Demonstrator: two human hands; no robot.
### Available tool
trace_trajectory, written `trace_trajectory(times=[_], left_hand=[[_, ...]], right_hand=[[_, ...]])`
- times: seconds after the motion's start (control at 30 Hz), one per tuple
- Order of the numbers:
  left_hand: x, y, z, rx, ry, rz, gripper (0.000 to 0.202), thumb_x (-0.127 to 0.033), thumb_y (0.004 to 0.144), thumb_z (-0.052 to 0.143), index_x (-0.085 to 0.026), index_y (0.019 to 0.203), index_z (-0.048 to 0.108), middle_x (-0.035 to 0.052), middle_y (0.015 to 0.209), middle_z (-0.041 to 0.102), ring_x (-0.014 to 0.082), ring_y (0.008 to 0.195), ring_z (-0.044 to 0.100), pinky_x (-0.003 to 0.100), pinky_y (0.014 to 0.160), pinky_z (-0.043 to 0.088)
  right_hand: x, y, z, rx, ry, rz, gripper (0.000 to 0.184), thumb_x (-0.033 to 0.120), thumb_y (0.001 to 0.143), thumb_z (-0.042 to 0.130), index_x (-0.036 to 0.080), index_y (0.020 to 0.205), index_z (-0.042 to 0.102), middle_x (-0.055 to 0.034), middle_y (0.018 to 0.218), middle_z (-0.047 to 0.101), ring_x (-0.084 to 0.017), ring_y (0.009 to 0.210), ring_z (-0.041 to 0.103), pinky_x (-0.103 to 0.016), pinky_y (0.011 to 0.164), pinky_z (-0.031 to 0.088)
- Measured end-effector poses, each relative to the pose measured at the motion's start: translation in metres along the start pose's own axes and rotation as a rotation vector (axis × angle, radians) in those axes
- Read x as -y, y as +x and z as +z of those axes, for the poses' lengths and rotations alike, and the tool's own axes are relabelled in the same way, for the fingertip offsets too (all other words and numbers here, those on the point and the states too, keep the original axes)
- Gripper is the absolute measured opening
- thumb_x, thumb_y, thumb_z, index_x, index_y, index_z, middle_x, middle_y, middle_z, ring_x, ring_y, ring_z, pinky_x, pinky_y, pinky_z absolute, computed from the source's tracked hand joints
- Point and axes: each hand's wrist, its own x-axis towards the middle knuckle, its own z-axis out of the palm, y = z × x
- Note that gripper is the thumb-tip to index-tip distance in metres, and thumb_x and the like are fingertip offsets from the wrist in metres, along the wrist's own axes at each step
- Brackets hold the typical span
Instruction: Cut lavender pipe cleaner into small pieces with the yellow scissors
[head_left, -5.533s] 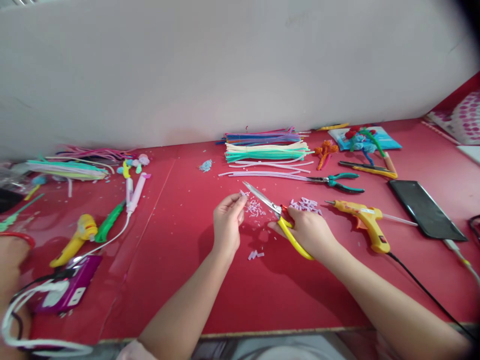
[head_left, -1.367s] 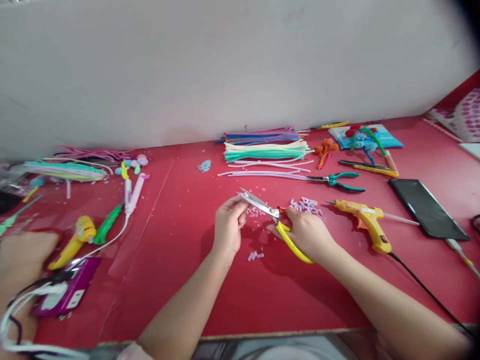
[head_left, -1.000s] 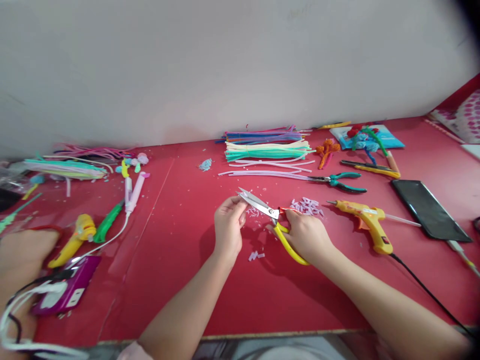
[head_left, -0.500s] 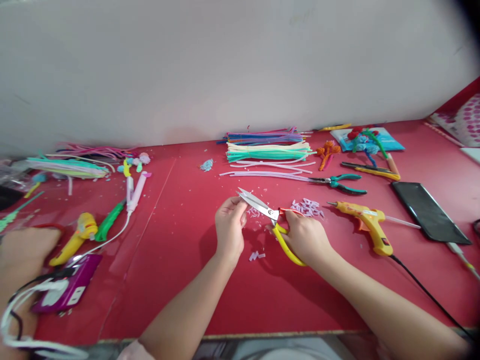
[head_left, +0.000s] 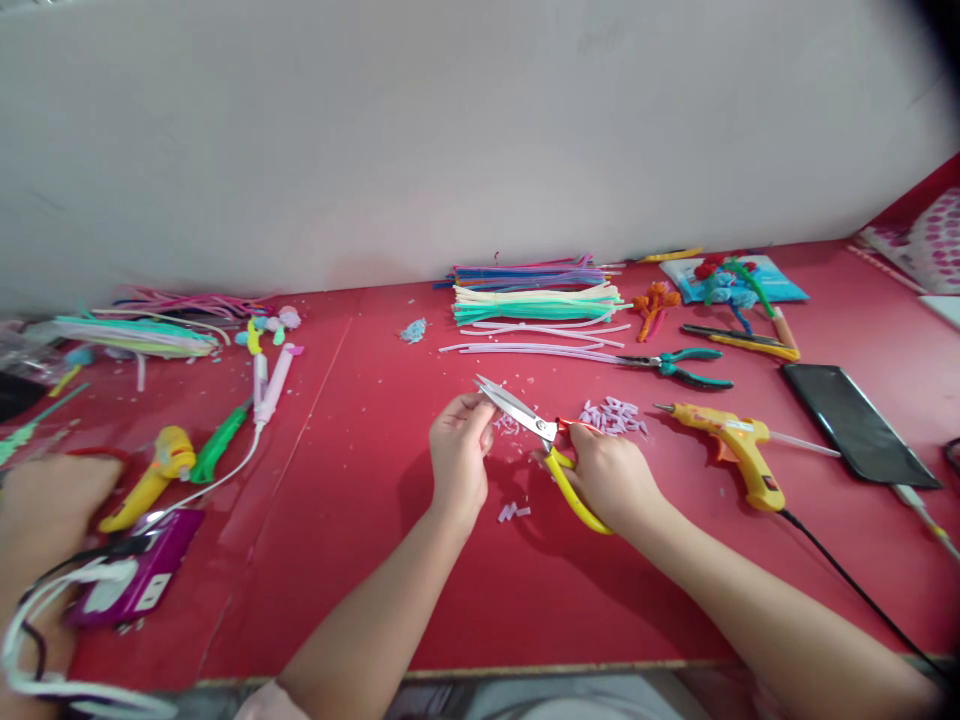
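Note:
My right hand (head_left: 611,470) is closed around the handles of a pair of scissors (head_left: 523,412) with one yellow and one red handle. Their blades point up and left, reaching to the fingertips of my left hand (head_left: 460,450). Those fingers are pinched together by the blades; whatever they hold is too small to make out. Under the blades lie pale lilac scraps on the red table (head_left: 337,560). A heap of short lilac pieces (head_left: 613,415) lies just beyond my right hand, and a few more cut pieces (head_left: 514,512) lie between my forearms.
Bundles of pipe cleaners (head_left: 536,304) lie along the wall, with teal-handled pliers (head_left: 679,367) in front. To the right are a yellow glue gun (head_left: 731,440) and a phone (head_left: 859,425). Another person's arm (head_left: 45,510) is at far left, near a purple power strip (head_left: 139,570) and cables.
Almost nothing differs. The scissors and both my hands stay in nearly the same place, with only a tiny shift at the fingers.

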Motion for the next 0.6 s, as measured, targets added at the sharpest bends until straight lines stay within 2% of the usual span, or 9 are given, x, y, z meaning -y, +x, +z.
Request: trace_trajectory(times=[0.17,0.33,0.47,0.6], left_hand=[[-0.001,0.000,0.000,0.003,-0.003,-0.003,0.011,-0.023,0.064,0.059,-0.014,0.066,0.053,-0.0074,0.043,0.037,0.0018,0.036,0.027,0.017,0.036,0.016],[-0.002,0.000,0.001,-0.002,0.002,0.002,0.011,-0.023,0.065,0.058,-0.014,0.066,0.053,-0.0066,0.044,0.040,0.0013,0.036,0.027,0.017,0.036,0.017],[-0.002,0.000,0.001,0.017,-0.010,-0.004,0.012,-0.024,0.065,0.059,-0.014,0.069,0.053,-0.0042,0.052,0.046,0.0009,0.037,0.029,0.017,0.036,0.018],[-0.002,0.001,0.001,0.023,-0.004,-0.018,0.014,-0.027,0.066,0.059,-0.015,0.070,0.053,-0.0050,0.051,0.044,0.0015,0.038,0.029,0.017,0.036,0.018]], right_hand=[[0.000,0.000,-0.001,-0.009,-0.020,0.001,0.030,0.047,0.074,0.040,0.018,0.077,0.048,-0.0022,0.061,0.059,-0.014,0.051,0.053,-0.023,0.044,0.019],[0.000,0.001,-0.004,0.045,-0.024,0.018,0.032,0.047,0.075,0.039,0.017,0.074,0.049,-0.0029,0.056,0.057,-0.012,0.047,0.051,-0.023,0.043,0.018],[0.000,0.001,-0.009,0.070,0.012,0.036,0.038,0.053,0.074,0.036,0.017,0.068,0.049,-0.0036,0.055,0.056,-0.014,0.049,0.053,-0.022,0.044,0.020],[-0.005,0.003,-0.015,0.045,0.032,0.076,0.041,0.058,0.071,0.037,0.019,0.070,0.050,-0.0030,0.056,0.056,-0.015,0.053,0.054,-0.021,0.045,0.023]])
